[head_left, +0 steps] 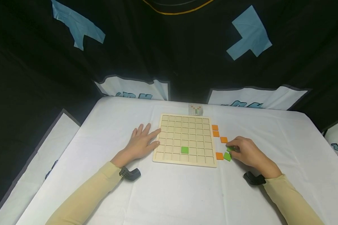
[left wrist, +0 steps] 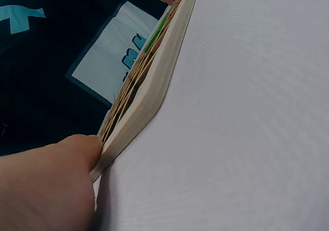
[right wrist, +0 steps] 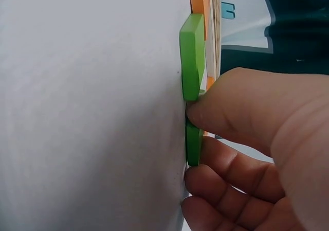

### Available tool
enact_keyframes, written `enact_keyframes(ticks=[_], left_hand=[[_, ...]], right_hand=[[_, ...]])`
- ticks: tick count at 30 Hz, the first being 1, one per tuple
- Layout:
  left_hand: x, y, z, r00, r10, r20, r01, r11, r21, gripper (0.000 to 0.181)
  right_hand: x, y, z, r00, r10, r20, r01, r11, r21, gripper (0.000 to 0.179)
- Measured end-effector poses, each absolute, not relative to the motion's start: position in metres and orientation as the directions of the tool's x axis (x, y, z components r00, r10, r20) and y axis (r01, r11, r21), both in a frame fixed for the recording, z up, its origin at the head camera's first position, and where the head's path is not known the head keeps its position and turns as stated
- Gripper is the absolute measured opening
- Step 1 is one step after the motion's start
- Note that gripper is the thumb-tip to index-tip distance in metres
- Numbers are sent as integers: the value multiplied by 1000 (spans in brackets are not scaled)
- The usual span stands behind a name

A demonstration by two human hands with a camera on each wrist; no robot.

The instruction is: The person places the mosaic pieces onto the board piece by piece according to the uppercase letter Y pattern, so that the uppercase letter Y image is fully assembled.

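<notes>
A white cloth covered the table (head_left: pixel 174 197). A square wooden board (head_left: pixel 187 128) with lots of little boxes lay flat near the middle of the table's far edge. One green square (head_left: pixel 184 150) sat in a box on the side toward the table's near edge.

The right hand (head_left: pixel 246 151) was to the right of the board, between it and the table's right edge. It pinched a green tile (right wrist: pixel 194 146) between its thumb and fingers, down at the cloth. A loose green tile (head_left: pixel 227 156) lay just beside the thumb, closer to the table's near edge. Four orange tiles (head_left: pixel 223 140) lay between the board and that hand, one of them right next to the loose green tile.

The left hand (head_left: pixel 140 143) had its fingers spread out and gripped nothing. Its thumb and pointing finger touched the board's left side, the one facing the table's left edge.

A small card (head_left: pixel 195 109) with colored squares lay behind the board, by the table's far edge.
</notes>
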State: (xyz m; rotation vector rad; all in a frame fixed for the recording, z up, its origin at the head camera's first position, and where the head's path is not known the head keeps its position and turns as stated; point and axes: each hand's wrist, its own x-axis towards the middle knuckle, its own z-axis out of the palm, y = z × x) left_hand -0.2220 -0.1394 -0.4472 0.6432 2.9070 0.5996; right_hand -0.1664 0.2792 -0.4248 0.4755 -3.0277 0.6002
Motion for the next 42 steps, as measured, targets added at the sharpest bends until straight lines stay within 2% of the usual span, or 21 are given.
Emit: enact_keyframes(ticks=[24, 32, 42], left_hand=[[-222, -141, -450, -904, 427, -15, 386, 832, 399, 59], [-223, -141, -450, -904, 427, -11, 385, 826, 412, 59], [-222, -140, -451, -907, 420, -21, 375, 831, 410, 60]], right_hand=[[-168, 277, -421, -951, -296, 93, -309, 878, -366, 28], [-173, 269, -415, -929, -347, 128, -369, 855, -364, 27], [-182, 251, -410, -913, -393, 111, -405, 832, -380, 30]])
